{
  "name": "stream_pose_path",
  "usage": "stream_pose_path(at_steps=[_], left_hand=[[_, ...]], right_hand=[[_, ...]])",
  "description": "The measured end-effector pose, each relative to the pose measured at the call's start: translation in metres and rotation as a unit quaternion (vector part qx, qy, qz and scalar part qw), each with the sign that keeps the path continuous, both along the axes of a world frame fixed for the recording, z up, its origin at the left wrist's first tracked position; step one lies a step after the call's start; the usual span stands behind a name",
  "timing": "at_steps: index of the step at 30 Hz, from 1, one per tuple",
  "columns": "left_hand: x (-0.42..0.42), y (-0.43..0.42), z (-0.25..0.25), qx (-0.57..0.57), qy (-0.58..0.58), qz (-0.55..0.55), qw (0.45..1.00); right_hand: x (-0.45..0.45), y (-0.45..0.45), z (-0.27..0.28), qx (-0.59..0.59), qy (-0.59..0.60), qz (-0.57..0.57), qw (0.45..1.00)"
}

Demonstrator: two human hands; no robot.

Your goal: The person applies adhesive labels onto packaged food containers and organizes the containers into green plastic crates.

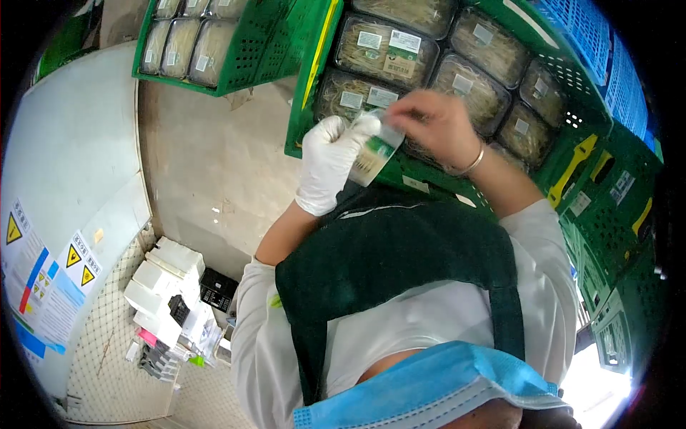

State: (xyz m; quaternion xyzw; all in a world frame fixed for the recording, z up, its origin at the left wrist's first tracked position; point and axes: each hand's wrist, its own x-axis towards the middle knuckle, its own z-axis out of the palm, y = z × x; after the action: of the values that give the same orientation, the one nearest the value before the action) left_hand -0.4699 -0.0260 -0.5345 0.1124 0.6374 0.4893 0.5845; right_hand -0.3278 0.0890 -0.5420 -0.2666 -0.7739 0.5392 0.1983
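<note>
Gripping a green-and-white label (370,163), a person's white-gloved left hand (330,161) presses thumb and fingers around its left side. Just right of that grip, the bare right hand (443,129), a band (471,161) at its wrist, bends its fingertips over the label's upper end; whether they pinch it cannot be told. The label tilts between the two hands, above the near part of a green crate (296,121). Directly beyond the grip sits a labelled pack of pale strands (339,93), and past that another pack (354,50) bears a green-and-cream label (404,53). More packs (493,43) lie in rows to the grip's right. Ahead and left of the grip stands a second green crate (261,64), holding similar packs; far right and beyond, blue crates (579,32). Between grip and body comes a dark green apron (393,247); well left and nearer, warning signs (14,229) on a pale panel (93,150)
</note>
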Motion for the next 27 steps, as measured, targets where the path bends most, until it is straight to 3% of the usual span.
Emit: stream_pose_path(at_steps=[1, 2, 3, 4, 5, 6, 7, 9, 10, 11, 14, 20, 22, 23, 24, 25, 26, 27], left_hand=[[0.001, 0.001, -0.001, -0.005, 0.056, -0.047, 0.997], [0.001, 0.003, -0.002, -0.010, 0.113, -0.093, 0.989], [-0.001, 0.005, -0.004, 0.009, 0.135, -0.089, 0.987], [-0.004, 0.006, -0.002, 0.009, 0.137, -0.086, 0.987], [-0.010, 0.007, 0.001, -0.027, 0.065, -0.029, 0.997], [-0.014, 0.005, 0.003, -0.064, -0.008, 0.028, 0.998], [-0.018, 0.001, 0.003, -0.046, -0.014, 0.040, 0.998], [-0.025, -0.009, 0.002, -0.057, -0.007, 0.048, 0.997], [-0.026, -0.012, 0.002, -0.064, -0.004, 0.054, 0.997], [-0.026, -0.011, 0.008, -0.065, -0.013, 0.056, 0.996], [-0.025, -0.020, 0.003, -0.036, -0.004, 0.040, 0.999], [-0.016, -0.018, 0.001, -0.004, -0.014, 0.042, 0.999], [-0.016, -0.016, 0.005, 0.005, -0.059, -0.012, 0.998], [-0.011, -0.017, 0.007, 0.001, -0.059, -0.015, 0.998], [-0.005, -0.015, 0.007, 0.019, -0.054, -0.008, 0.998], [-0.001, -0.010, 0.006, 0.040, -0.049, -0.001, 0.998], [0.002, -0.007, 0.004, 0.045, -0.051, -0.006, 0.998], [0.007, -0.004, 0.002, 0.062, -0.043, -0.024, 0.997]], right_hand=[[0.000, 0.016, -0.006, 0.013, -0.062, -0.040, 0.997], [-0.003, 0.045, -0.014, 0.058, -0.211, -0.082, 0.972], [-0.003, 0.081, -0.036, 0.123, -0.157, -0.055, 0.978], [-0.004, 0.114, -0.052, 0.148, -0.186, 0.014, 0.971], [-0.006, 0.144, -0.092, 0.217, -0.215, 0.032, 0.952], [-0.030, 0.153, -0.064, 0.158, -0.312, 0.008, 0.937], [-0.030, 0.175, -0.088, 0.140, -0.329, -0.021, 0.934], [-0.019, 0.192, -0.113, 0.141, -0.308, -0.060, 0.939], [-0.016, 0.194, -0.107, 0.149, -0.287, -0.066, 0.944], [-0.020, 0.185, -0.065, 0.069, -0.336, -0.023, 0.939], [-0.012, 0.185, -0.051, 0.059, -0.366, 0.016, 0.929], [-0.010, 0.203, -0.185, 0.032, -0.302, -0.030, 0.952], [-0.026, 0.187, -0.153, 0.166, -0.546, -0.022, 0.821], [-0.020, 0.172, -0.150, 0.328, -0.537, -0.062, 0.774], [-0.020, 0.155, -0.118, 0.230, -0.559, -0.030, 0.796], [-0.006, 0.131, -0.120, 0.440, -0.266, -0.180, 0.839], [0.001, 0.096, -0.077, 0.143, -0.221, -0.088, 0.961], [0.011, 0.064, -0.050, -0.178, -0.029, 0.003, 0.984]])
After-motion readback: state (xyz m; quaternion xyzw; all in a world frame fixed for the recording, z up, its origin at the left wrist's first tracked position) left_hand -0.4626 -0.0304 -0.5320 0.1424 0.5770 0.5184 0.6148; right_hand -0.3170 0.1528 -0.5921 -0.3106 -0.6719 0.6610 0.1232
